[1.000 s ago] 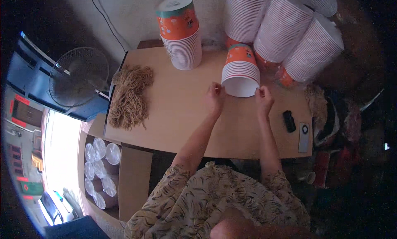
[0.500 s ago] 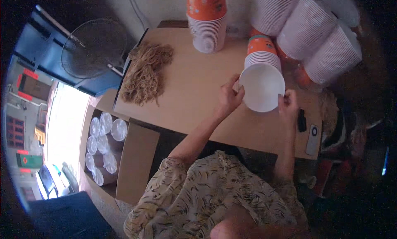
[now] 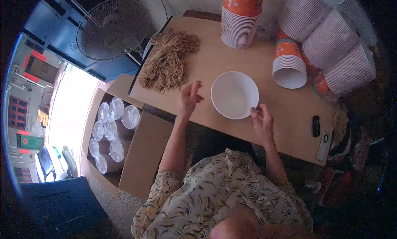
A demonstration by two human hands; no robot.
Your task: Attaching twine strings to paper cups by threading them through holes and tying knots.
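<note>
My right hand (image 3: 262,120) pinches the near right rim of a white paper bucket (image 3: 235,95), whose round mouth faces up toward me over the table. Off to the bucket's left, my left hand (image 3: 191,99) is raised with its fingers apart and nothing in them. Beyond that hand lies a loose heap of brown twine strands (image 3: 167,61). A short stack of nested orange-and-white buckets (image 3: 289,65) lies tipped on its side at the right, its mouth toward me. Another nested stack (image 3: 241,22) stands upright at the back of the table.
Bagged stacks of cups (image 3: 331,38) crowd the table's right back corner. A black object (image 3: 316,126) and a pale flat strip (image 3: 323,147) lie near the right edge. An open carton (image 3: 138,152) of plastic-wrapped stacks stands left of the table. A fan (image 3: 113,30) is behind it.
The bucket has come away from the tipped stack toward the left, carried in my right hand. My left hand has let go of its rim and moved left. The view has shifted too.
</note>
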